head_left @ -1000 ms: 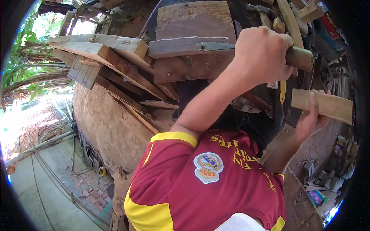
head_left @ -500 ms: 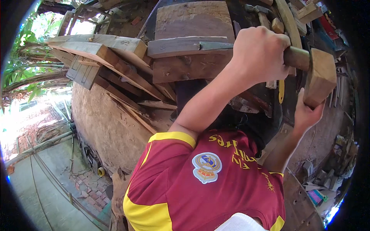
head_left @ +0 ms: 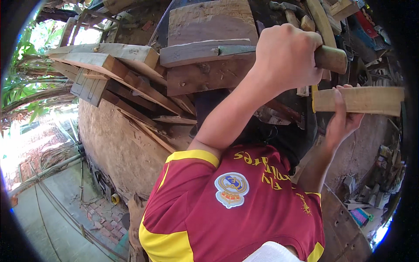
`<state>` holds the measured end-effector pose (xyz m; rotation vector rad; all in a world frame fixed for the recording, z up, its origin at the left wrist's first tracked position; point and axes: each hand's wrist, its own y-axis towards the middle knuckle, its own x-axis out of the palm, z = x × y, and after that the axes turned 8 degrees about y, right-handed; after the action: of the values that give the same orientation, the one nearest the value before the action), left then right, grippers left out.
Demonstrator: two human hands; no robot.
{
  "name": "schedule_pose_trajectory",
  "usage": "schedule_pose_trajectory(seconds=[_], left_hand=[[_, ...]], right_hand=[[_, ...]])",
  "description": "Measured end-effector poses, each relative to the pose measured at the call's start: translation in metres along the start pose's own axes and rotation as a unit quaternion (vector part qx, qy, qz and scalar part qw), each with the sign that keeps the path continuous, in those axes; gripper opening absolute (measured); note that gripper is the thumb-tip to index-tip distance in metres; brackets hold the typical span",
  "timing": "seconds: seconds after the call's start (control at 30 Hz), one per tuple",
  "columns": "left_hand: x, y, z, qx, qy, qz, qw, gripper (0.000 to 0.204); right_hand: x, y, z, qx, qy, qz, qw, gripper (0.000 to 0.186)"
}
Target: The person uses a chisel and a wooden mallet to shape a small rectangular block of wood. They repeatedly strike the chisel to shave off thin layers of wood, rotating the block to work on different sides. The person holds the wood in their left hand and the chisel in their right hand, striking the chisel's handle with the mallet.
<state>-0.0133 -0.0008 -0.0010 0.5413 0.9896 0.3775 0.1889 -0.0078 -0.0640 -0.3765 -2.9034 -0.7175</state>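
Observation:
My left hand (head_left: 286, 59) is closed round a cylindrical wooden tool handle (head_left: 332, 60), whose end sticks out to the right; whatever lies beyond my fist is hidden. Just below and right of it, my right hand (head_left: 345, 124) grips a pale rectangular wooden block (head_left: 375, 100), one finger lying across its face. Behind my left hand a narrow grey board (head_left: 192, 54) with a greenish strip lies across a wide brown board (head_left: 205, 76). A hammer (head_left: 290, 17) and a small wood piece (head_left: 307, 24) lie beyond the fist.
Long angled planks (head_left: 113, 70) stand at the left above a bare earthen surface (head_left: 104, 139). Plants (head_left: 30, 78) and a concrete floor with pipes (head_left: 48, 209) show at far left. Wood offcuts (head_left: 377, 192) are heaped at lower right, near a holed board (head_left: 340, 222).
The block swung up against the handle's end half a second ago and now sits lower, turned lengthwise, apart from it. My left hand has shifted slightly left and up.

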Motion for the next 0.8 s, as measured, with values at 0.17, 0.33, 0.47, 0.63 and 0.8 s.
schedule_pose_trajectory(seconds=[0.17,0.33,0.47,0.63,0.8], left_hand=[[0.0,-0.003,-0.001,0.007,0.007,-0.009,1.0,0.024],[-0.001,0.0,0.0,-0.001,-0.005,-0.009,1.0,0.023],[-0.002,-0.003,-0.001,-0.003,0.008,-0.024,1.0,0.024],[0.001,-0.004,-0.004,0.005,0.007,0.012,1.0,0.024],[0.002,-0.004,-0.003,0.004,0.017,-0.001,1.0,0.022]], right_hand=[[-0.018,0.009,0.006,-0.163,-0.311,-0.027,0.936,0.047],[0.0,0.009,-0.001,-0.088,-0.039,-0.044,0.994,0.049],[-0.031,0.027,0.019,-0.236,-0.3,-0.012,0.924,0.045],[0.001,0.015,-0.004,-0.063,-0.048,-0.022,0.997,0.047],[-0.018,0.027,0.011,-0.278,-0.317,-0.02,0.907,0.052]])
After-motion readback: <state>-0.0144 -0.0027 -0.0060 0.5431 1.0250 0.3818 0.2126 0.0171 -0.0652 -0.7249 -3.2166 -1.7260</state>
